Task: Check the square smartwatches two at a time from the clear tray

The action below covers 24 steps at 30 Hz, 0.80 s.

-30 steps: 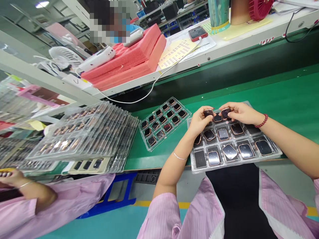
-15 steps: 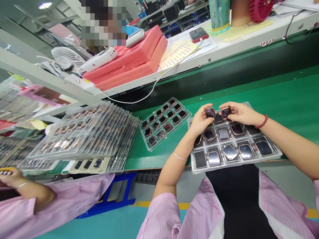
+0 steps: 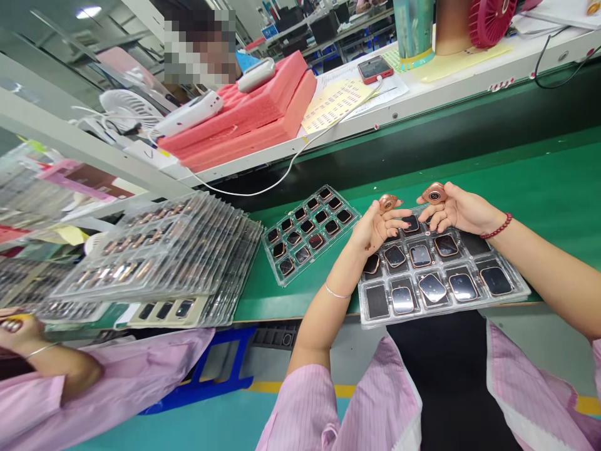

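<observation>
My left hand (image 3: 375, 228) grips a smartwatch case (image 3: 388, 203) without straps, its copper-coloured back turned toward me. A second such watch case (image 3: 434, 193) is held by my right hand (image 3: 462, 210), with the round sensor on its back showing. Both hands are raised over the far edge of a clear plastic tray (image 3: 425, 307). In that tray's compartments lie several square watch cases, dark screens up, such as the watch case (image 3: 432, 288) in the front row. The front left compartment (image 3: 378, 302) shows only a dark bottom.
Left of my tray lies a smaller tray of watches (image 3: 310, 225) on the green bench (image 3: 539, 188). Farther left stands a tall stack of clear trays (image 3: 188, 250). A shelf (image 3: 347, 128) along the back bears pink foam (image 3: 277, 106) and a phone (image 3: 374, 67). A co-worker's hand (image 3: 23, 335) is far left.
Both watch cases have been turned over: their dark screens faced me before, and now the copper backs do. My hands have rotated and lifted slightly.
</observation>
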Each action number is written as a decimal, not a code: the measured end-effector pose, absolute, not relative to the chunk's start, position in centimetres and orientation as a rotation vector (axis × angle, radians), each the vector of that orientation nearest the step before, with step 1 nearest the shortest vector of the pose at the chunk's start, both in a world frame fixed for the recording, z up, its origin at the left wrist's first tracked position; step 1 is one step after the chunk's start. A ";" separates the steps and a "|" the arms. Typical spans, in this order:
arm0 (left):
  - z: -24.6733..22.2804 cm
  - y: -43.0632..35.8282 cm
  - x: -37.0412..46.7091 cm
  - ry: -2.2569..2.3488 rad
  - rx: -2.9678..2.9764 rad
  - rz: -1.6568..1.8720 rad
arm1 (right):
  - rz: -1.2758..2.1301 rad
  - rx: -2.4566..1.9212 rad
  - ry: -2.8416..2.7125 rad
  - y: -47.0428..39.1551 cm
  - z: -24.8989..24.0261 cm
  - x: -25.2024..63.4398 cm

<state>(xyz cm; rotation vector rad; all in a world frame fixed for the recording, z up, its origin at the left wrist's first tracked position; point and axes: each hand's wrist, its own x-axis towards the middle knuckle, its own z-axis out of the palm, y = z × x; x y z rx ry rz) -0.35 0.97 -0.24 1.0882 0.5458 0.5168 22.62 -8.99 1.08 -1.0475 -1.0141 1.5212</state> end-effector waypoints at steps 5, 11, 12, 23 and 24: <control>-0.2 1.7 -0.5 0.561 0.994 0.461 | 1.607 -1.054 -0.983 -8.8 1.3 23.4; -0.4 1.2 -0.5 0.540 1.071 0.508 | 1.615 -0.998 -0.975 -8.8 1.0 23.5; -0.4 1.0 -0.5 0.536 1.093 0.524 | 1.609 -0.986 -0.976 -8.9 1.0 23.4; -1.2 0.1 -0.1 0.527 1.449 0.617 | 1.247 -1.131 -1.209 -9.1 0.7 21.7; -1.3 0.1 -0.1 0.524 1.475 0.616 | 1.213 -1.148 -1.247 -9.1 0.7 21.6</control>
